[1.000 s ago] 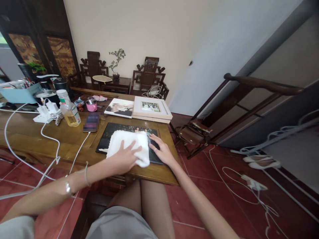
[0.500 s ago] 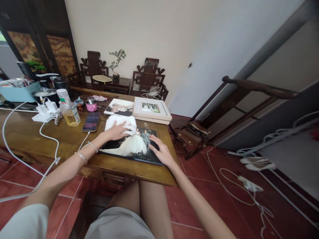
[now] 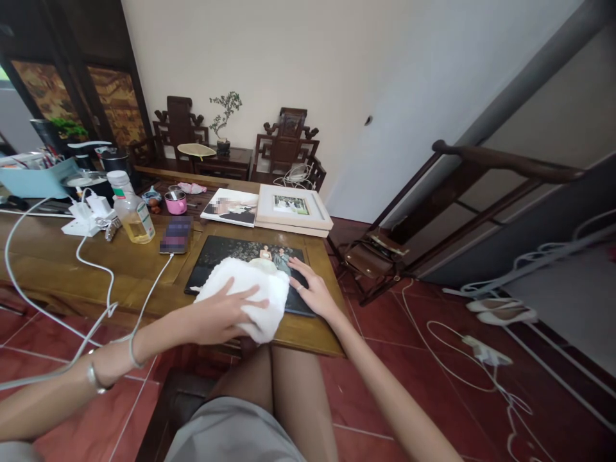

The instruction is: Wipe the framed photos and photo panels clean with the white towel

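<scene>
A large dark wedding photo panel (image 3: 222, 249) lies flat at the table's near edge. Over its lower left part is a white cloth (image 3: 269, 292), which hides most of the bride's gown. My left hand (image 3: 224, 314) grips this cloth from above, fingers spread across it, close to the panel's front edge. My right hand (image 3: 312, 290) rests on the panel's right side, its fingers stretched out and touching the surface beside the pictured couple.
Behind the panel lie a framed photo (image 3: 293, 205) on a box and a white photo book (image 3: 231, 206). Leftward are a charging phone (image 3: 176, 235), an oil bottle (image 3: 132, 215), a pink cup (image 3: 176, 202) and a power strip (image 3: 79, 226). A wooden chair (image 3: 457, 192) stands right.
My left hand has drawn the white cloth from the panel's far edge toward me, down over its lower part. The right hand has stayed in place on the panel.
</scene>
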A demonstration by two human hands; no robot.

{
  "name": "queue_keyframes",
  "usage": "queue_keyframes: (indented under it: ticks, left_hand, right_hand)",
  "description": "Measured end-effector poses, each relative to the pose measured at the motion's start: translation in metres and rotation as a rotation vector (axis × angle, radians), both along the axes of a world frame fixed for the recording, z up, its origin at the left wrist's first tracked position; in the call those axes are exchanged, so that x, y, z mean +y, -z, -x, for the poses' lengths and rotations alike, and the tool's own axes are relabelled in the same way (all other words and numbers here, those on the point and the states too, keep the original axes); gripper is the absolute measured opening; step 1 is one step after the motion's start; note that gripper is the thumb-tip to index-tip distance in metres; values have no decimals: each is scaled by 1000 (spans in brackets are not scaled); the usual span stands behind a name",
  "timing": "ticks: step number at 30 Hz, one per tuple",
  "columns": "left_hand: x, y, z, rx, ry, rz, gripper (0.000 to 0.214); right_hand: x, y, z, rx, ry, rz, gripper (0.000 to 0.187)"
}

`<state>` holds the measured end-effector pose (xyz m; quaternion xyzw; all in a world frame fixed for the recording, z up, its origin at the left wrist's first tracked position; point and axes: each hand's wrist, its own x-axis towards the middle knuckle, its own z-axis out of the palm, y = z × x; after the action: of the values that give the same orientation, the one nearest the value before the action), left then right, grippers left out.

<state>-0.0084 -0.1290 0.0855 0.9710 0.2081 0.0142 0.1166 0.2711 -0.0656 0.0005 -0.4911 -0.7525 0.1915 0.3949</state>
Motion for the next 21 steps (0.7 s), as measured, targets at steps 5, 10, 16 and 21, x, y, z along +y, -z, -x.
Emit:
queue_keyframes:
  ticks: [5, 10, 16, 21]
  left_hand:
    - [67, 9, 24, -1, -175, 0, 28]
    - [122, 16, 41, 23, -428, -45, 33]
    - [71, 12, 44, 28, -355, -30, 30]
    - [5, -6, 62, 28, -221, 111, 28]
  right_hand:
    - [0, 1, 0, 8, 5, 6, 37]
    - [1, 2, 0, 16, 9, 5, 39]
    - [1, 3, 0, 29, 8, 6, 38]
    - [0, 2, 1, 29, 2, 2, 37]
